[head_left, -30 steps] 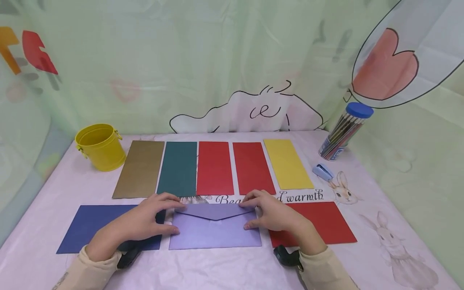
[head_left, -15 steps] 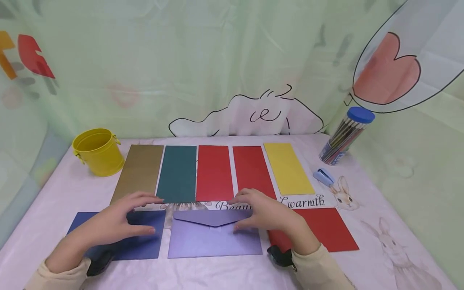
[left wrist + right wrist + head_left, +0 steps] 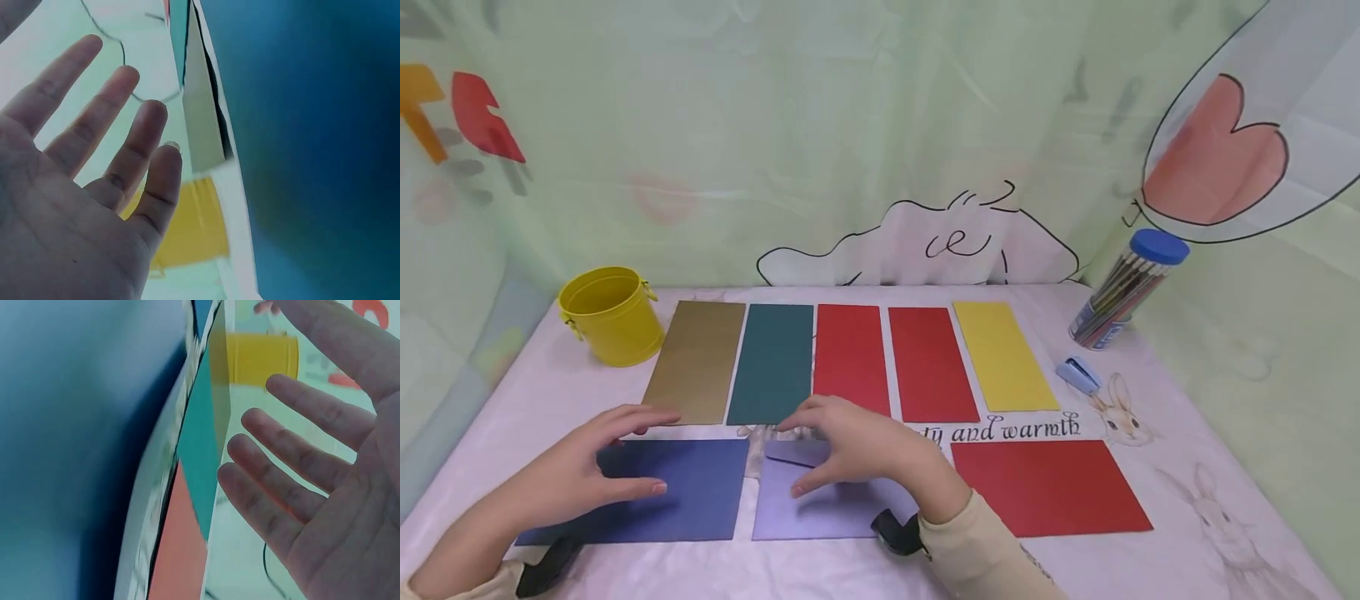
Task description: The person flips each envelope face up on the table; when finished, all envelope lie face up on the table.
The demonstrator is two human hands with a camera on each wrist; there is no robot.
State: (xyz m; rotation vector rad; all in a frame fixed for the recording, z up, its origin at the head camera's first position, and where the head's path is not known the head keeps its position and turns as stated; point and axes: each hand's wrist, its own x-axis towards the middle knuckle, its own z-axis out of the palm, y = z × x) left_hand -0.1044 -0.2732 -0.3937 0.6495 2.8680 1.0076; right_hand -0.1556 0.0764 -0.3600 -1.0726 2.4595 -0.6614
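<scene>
The left hand [image 3: 597,471] hovers with fingers spread and relaxed over the blue envelope [image 3: 692,492], which lies flat near the counter's [image 3: 1187,442] front edge; it grips nothing. The right hand [image 3: 850,442], fingers also straight and loose, is over the top left part of the purple envelope [image 3: 820,510], just right of the blue one; whether it touches cannot be told. A red envelope [image 3: 1048,485] lies further right. Behind them sits a row of gold [image 3: 697,361], green [image 3: 772,362], two red and a yellow sheet [image 3: 1003,355], with a bucket [image 3: 612,315] at the left.
</scene>
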